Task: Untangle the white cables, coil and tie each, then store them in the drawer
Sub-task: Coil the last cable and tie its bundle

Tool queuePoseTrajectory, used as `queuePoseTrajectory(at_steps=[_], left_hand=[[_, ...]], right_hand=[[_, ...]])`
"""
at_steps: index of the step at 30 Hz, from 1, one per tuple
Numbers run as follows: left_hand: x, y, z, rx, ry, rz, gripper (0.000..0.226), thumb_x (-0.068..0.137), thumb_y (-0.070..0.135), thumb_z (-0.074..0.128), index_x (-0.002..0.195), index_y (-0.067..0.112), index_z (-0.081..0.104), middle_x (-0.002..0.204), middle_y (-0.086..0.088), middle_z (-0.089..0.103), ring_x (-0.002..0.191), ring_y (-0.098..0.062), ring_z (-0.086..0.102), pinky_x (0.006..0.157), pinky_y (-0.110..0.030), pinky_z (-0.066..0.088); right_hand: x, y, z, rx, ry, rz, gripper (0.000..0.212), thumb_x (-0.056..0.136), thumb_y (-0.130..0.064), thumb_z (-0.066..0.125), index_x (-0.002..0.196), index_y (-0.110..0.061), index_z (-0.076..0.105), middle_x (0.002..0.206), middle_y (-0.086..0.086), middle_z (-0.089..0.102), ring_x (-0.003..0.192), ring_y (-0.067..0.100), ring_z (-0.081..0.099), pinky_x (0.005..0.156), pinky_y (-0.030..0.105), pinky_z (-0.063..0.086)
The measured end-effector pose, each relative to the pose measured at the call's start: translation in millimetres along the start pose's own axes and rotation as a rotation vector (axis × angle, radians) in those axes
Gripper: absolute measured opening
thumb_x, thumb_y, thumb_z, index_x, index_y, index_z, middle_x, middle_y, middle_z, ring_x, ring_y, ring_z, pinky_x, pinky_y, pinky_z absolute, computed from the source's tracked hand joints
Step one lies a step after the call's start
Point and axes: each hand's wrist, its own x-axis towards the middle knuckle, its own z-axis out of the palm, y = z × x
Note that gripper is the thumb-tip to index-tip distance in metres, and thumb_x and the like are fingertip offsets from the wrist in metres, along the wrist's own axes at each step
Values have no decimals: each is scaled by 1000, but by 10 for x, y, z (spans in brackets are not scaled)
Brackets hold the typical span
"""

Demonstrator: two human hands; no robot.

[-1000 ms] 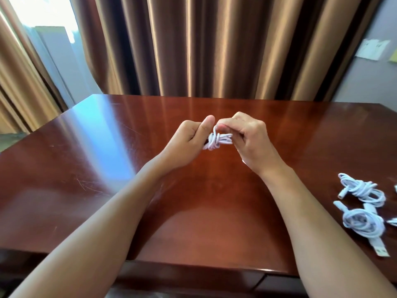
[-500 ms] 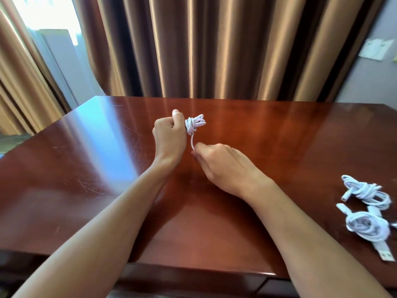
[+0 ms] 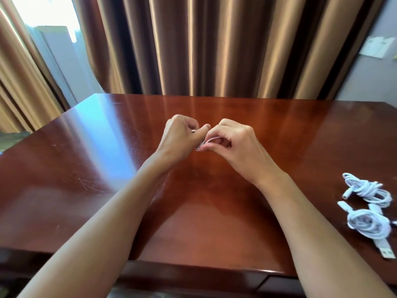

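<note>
A furnished room, likely a hotel room or bedroom. A polished dark wooden desk (image 3: 214, 201) stands before full-length bronze curtains (image 3: 204, 46); daylight enters at 10 o'clock through a window (image 3: 43, 14); a wall switch plate (image 3: 374, 47) sits at 2 o'clock.

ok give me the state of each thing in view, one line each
left hand: fingers curled, pinching the small white cable
right hand: fingers curled, pinching the same cable
small white cable: held between both hands above the table, mostly hidden
far coiled cable: coiled, lying on the table at the right
near coiled cable: coiled, lying on the table, USB plug toward the front edge
table: glossy, scratched
curtains: drawn behind the table
</note>
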Motion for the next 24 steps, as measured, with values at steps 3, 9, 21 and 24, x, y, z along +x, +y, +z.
queuePoseTrajectory(at_steps=[3,9,21,24], left_hand=[[-15,-26,-8,-29,-132,-10,59,90,22,70,37,19,45,33,8,34,42,-4,30,44,-17,23],[-14,-67,15,-17,-205,-1,49,93,26,66,48,15,52,47,4,51,52,-5,39,51,-26,35],[-91,-3,80,21,-342,31,42,105,35,45,71,11,47,63,9,41,59,-9,34,58,-31,32],[-115,-6,107,-12,-378,33,32,104,32,49,79,12,51,69,7,50,63,-8,40,63,-33,37]], right_hand=[[7,19,-7,152,3,92,21,76,-31,87,85,-22,71,76,-8,69,72,11,67,65,22,50],[29,46,-24,490,14,326,18,81,-13,84,81,-14,67,69,5,73,63,20,72,63,30,56],[110,40,-166,1397,247,917,6,95,-3,64,93,0,68,76,7,69,64,7,66,61,16,55],[102,72,-139,1368,359,927,4,93,-2,67,95,-1,70,74,7,70,64,8,67,60,17,55]])
